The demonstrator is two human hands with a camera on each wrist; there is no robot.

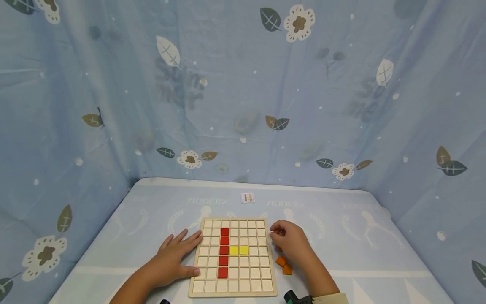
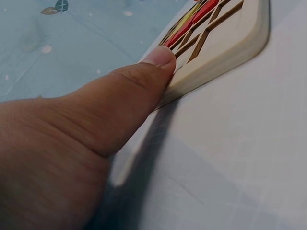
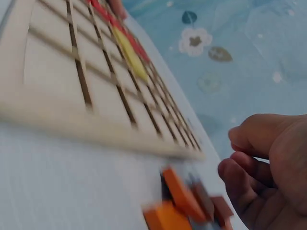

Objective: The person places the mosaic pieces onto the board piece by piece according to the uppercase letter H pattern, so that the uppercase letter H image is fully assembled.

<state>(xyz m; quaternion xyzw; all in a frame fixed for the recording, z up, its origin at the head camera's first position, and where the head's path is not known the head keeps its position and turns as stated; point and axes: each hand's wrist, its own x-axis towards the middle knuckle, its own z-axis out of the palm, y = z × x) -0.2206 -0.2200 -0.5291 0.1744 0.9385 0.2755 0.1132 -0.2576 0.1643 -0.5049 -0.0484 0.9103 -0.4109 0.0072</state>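
A wooden grid board point(image 1: 233, 294) lies on the table, with a column of several red tiles point(image 1: 225, 240) and two yellow tiles point(image 1: 239, 250) in its squares. My left hand point(image 1: 171, 261) spreads its fingers along the board's left side, fingertips at the rim. In the left wrist view its thumb point(image 2: 160, 57) presses on the board's edge. Just off the board's right edge is my right hand point(image 1: 292, 240), fingers loosely curled. The right wrist view shows nothing between its thumb point(image 3: 254, 136) and fingers. Orange tiles point(image 3: 168, 218) lie in a small pile beside that hand.
A small printed card point(image 1: 247, 198) lies behind the board. The table point(image 1: 376, 245) has a pale patterned cover, and a blue curtain point(image 1: 243, 97) hangs round its back and sides. A black strap-on device point(image 1: 296, 298) shows by the right wrist.
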